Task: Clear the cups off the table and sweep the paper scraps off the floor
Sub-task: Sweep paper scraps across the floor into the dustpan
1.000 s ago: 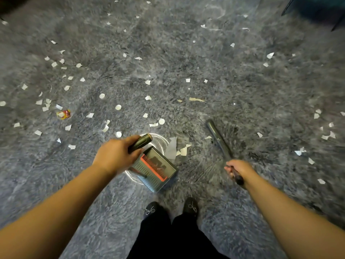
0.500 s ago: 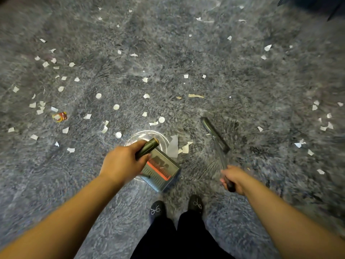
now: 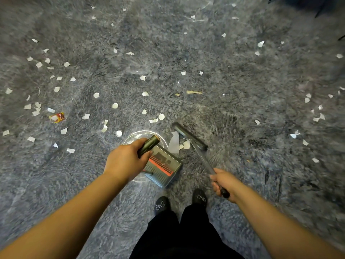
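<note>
Fingers (image 3: 143, 146) gripping dustpan handle (image 3: 149, 144), broom (image 3: 203, 159)

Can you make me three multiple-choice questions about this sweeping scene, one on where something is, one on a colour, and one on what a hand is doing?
1. Where does the red and yellow wrapper lie on the grey shaggy carpet?
A. Left of the dustpan
B. Beside the shoes
C. Under the broom head

2. What colour is the comb strip on the grey long-handled dustpan?
A. Blue
B. Red-orange
C. Green

3. What is the right hand doing?
A. Hanging empty
B. Picking up white paper scraps
C. Gripping the dark broom handle

Answers: 1 A, the wrapper sits far left among scraps. 2 B, a red-orange toothed strip crosses the pan. 3 C, its fingers curl round the handle, while the left hand holds the dustpan's grip.
</note>
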The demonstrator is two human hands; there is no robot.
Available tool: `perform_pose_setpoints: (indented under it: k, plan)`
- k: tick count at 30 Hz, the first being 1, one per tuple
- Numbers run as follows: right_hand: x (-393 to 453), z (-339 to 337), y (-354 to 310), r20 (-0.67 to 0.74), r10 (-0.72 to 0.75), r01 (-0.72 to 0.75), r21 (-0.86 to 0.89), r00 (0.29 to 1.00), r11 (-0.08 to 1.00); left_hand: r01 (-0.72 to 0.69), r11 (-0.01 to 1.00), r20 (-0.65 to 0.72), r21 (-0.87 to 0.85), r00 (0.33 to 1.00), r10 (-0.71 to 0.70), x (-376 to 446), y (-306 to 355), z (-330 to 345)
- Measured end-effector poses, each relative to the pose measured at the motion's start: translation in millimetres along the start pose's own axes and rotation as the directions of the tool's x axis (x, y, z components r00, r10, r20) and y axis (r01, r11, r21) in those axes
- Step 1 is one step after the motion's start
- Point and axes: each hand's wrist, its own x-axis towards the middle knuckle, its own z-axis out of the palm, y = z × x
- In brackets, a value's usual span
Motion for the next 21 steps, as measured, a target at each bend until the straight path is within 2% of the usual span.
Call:
perform_pose_setpoints:
  k: [4,10,12,17,21]
  plan:
    - [-16.1,1.9,11.8,-0.044,-0.069,0.065,-0.077,0.997,0.995,0.002,1.0,0.015,-0.008,1.0,-0.002,-6.5,-9.6,0.2]
    - [-18.6,2.3,8.7,-0.092,-0.117,0.117,-0.008,0.989,0.993,0.008,0.999,0.016,-0.031,1.0,-0.007,-11.6,-17.0,0.8]
    - [-5.9,3.6,-3.6,-0.108,-0.138,0.13,-0.08,0.984,0.988,-0.004,1.0,0.004,-0.022,1.0,0.004,-11.9,-18.8,1.8]
    - [34.2,7.3,-36.2,-0.098,-0.069,0.045,-0.232,0.993,0.972,-0.01,1.0,0.018,0.023,1.0,0.009,-2.0,-20.2,-2.7]
    - [36.2,9.1,-26.8,-0.117,-0.014,-0.021,-0.298,0.993,0.954,-0.041,0.994,0.027,0.1,0.999,0.038,13.9,-17.4,-12.2]
